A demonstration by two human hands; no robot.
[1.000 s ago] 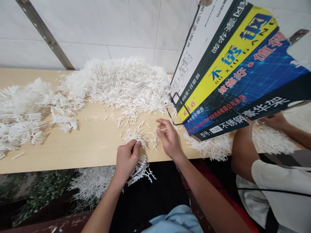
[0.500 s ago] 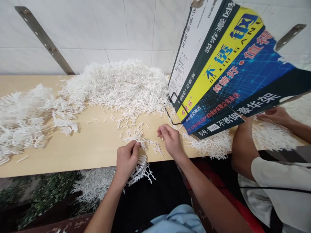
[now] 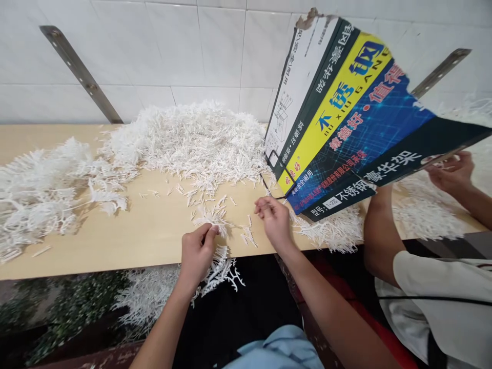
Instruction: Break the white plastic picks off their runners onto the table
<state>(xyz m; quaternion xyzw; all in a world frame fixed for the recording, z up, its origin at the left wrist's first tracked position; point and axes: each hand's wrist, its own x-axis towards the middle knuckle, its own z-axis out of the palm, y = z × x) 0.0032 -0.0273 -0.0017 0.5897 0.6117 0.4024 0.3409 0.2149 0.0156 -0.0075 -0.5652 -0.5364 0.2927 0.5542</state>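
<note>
My left hand (image 3: 198, 251) is closed in a pinch on a bunch of white branching plastic sprigs (image 3: 212, 218) near the table's front edge. Some of the bunch fans out beyond the fingertips. To the right, apart from it, my right hand (image 3: 274, 220) has its fingers pressed together just above the table. Whatever lies between those fingers is too small to make out. A few loose sprigs (image 3: 249, 237) rest on the wood between the two hands. More branching white pieces (image 3: 221, 274) hang below the left hand at the edge, over my lap.
A large heap of white sprigs (image 3: 200, 141) lies against the tiled wall, another pile (image 3: 42, 189) at left. A printed cardboard sheet (image 3: 346, 118) stands at right, held by a black wire stand (image 3: 282, 171). Behind it are a co-worker's hand (image 3: 451, 171) and more sprigs (image 3: 334, 228).
My right hand has shifted slightly right, away from the left hand, which stays on its bunch. The co-worker's far hand has risen from the pile. The view has tilted a little.
</note>
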